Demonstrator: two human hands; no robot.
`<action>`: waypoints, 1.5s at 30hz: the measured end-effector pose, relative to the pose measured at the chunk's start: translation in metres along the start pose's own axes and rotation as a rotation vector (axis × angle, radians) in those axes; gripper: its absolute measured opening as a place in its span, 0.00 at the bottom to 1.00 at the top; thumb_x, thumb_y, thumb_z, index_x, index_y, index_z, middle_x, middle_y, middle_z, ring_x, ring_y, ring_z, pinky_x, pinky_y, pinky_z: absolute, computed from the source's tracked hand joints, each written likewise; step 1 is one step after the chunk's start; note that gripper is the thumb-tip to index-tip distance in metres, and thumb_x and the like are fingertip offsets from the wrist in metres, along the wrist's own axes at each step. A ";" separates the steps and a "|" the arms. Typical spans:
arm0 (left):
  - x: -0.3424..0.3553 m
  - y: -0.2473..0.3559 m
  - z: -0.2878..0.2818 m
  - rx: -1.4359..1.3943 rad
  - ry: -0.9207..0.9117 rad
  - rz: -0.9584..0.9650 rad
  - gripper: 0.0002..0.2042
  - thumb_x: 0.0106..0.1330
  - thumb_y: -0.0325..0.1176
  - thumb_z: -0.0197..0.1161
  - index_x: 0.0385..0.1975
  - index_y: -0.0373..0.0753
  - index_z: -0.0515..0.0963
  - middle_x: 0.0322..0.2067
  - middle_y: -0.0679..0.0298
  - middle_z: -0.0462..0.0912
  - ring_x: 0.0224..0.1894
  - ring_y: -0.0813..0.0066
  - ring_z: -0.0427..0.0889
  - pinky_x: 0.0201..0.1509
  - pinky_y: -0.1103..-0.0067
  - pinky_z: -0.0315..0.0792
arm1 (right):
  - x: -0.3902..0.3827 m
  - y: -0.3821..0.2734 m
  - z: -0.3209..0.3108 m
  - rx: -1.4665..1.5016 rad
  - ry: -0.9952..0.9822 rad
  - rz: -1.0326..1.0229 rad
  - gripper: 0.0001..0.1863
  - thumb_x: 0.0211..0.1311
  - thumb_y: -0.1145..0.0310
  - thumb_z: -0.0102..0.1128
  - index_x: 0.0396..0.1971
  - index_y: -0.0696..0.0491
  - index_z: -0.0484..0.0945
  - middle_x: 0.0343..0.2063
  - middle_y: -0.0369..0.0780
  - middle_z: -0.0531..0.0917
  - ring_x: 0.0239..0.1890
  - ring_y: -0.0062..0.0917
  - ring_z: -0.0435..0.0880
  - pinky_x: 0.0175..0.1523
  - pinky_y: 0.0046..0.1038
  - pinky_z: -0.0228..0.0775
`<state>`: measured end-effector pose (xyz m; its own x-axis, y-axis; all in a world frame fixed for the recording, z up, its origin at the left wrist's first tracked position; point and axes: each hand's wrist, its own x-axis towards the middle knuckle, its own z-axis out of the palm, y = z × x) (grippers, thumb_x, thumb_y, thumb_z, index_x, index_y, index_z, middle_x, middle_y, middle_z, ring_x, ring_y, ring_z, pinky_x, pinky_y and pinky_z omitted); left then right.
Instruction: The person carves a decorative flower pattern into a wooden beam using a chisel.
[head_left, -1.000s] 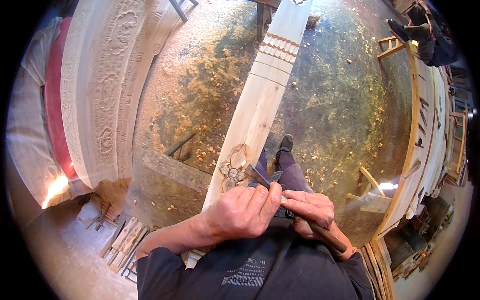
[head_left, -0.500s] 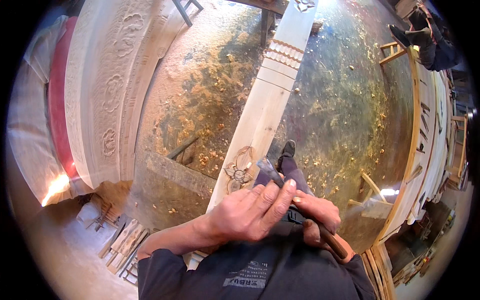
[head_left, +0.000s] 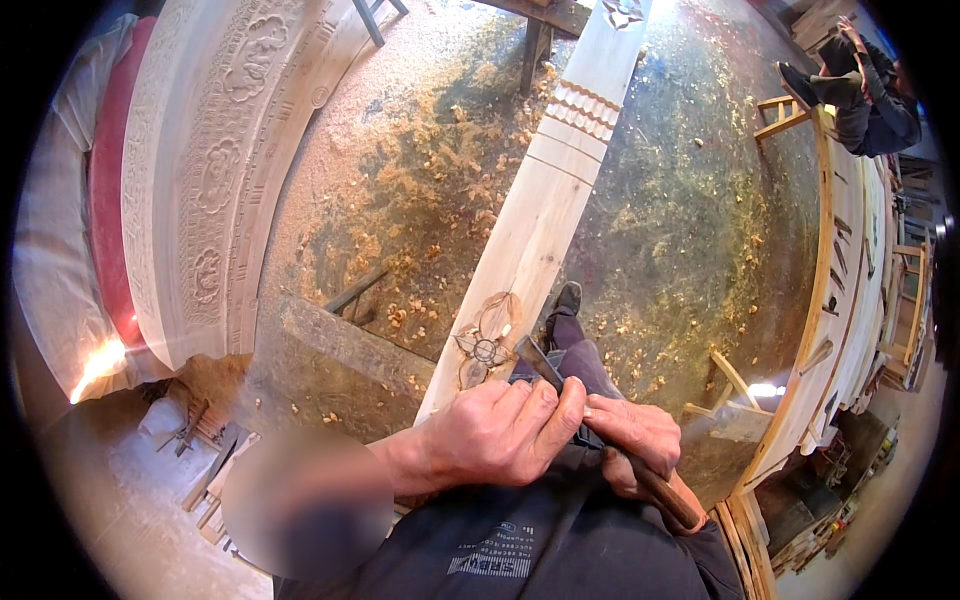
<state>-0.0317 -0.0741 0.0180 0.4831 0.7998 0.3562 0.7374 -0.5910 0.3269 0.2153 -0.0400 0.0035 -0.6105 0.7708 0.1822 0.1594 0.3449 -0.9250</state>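
Note:
My left hand [head_left: 505,430] is curled, closed around a chisel [head_left: 537,360] just behind its flat metal blade. Beside it, my right hand [head_left: 635,432] grips the same tool, whose brown wooden handle runs down to the lower right. The blade tip is over or beside the lower part of a long pale board [head_left: 525,240]; I cannot tell if it touches. On that board a carved flower [head_left: 483,350] lies just left of the tip, and grooved bands cross it farther up.
Wide carved panels [head_left: 200,250] and red cloth [head_left: 108,220] lie left. A bench [head_left: 815,330] holding tools stands right, near another person [head_left: 860,100] in dark clothes and a wooden stool [head_left: 782,125]. Shavings cover the floor [head_left: 680,230]; wood pieces [head_left: 210,485] lie lower left.
Both hands keep their grip on the chisel, shifting slightly. The blade tip rose and moved right, then dropped a little. The whole view has shifted a little.

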 end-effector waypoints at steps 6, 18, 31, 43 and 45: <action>0.002 -0.001 -0.001 -0.010 0.014 -0.012 0.17 0.64 0.27 0.68 0.51 0.25 0.85 0.28 0.65 0.81 0.27 0.80 0.81 0.28 0.83 0.71 | 0.007 -0.004 -0.003 0.023 -0.009 0.017 0.29 0.44 0.85 0.60 0.52 0.60 0.91 0.45 0.54 0.93 0.49 0.46 0.96 0.56 0.41 0.90; 0.002 0.003 -0.003 -0.013 -0.085 -0.127 0.22 0.63 0.26 0.68 0.57 0.24 0.83 0.33 0.58 0.86 0.28 0.73 0.85 0.30 0.77 0.78 | 0.015 0.017 0.000 0.131 -0.031 0.021 0.26 0.51 0.84 0.57 0.52 0.62 0.90 0.45 0.55 0.93 0.52 0.47 0.95 0.59 0.41 0.88; 0.011 -0.001 -0.006 -0.077 0.060 -0.186 0.26 0.62 0.21 0.71 0.63 0.24 0.82 0.45 0.48 0.92 0.40 0.67 0.94 0.39 0.76 0.85 | 0.040 -0.001 -0.015 0.457 -0.017 0.196 0.26 0.59 0.81 0.51 0.57 0.64 0.87 0.46 0.55 0.93 0.49 0.43 0.96 0.62 0.40 0.87; 0.003 -0.001 -0.004 -0.037 -0.025 -0.054 0.29 0.60 0.24 0.69 0.64 0.23 0.81 0.36 0.59 0.87 0.26 0.77 0.82 0.27 0.80 0.72 | 0.018 0.001 -0.015 0.186 -0.025 0.089 0.25 0.56 0.84 0.56 0.54 0.64 0.89 0.47 0.54 0.94 0.53 0.46 0.95 0.60 0.42 0.87; 0.002 -0.001 -0.003 -0.018 -0.036 -0.069 0.29 0.59 0.24 0.69 0.64 0.23 0.81 0.37 0.58 0.87 0.27 0.77 0.83 0.28 0.80 0.73 | 0.023 0.003 -0.016 0.193 -0.035 0.089 0.25 0.55 0.84 0.56 0.54 0.64 0.89 0.46 0.53 0.94 0.52 0.46 0.96 0.60 0.42 0.88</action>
<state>-0.0326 -0.0724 0.0213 0.4486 0.8415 0.3010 0.7609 -0.5363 0.3654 0.2138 -0.0128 0.0106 -0.6276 0.7735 0.0883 0.0644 0.1646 -0.9843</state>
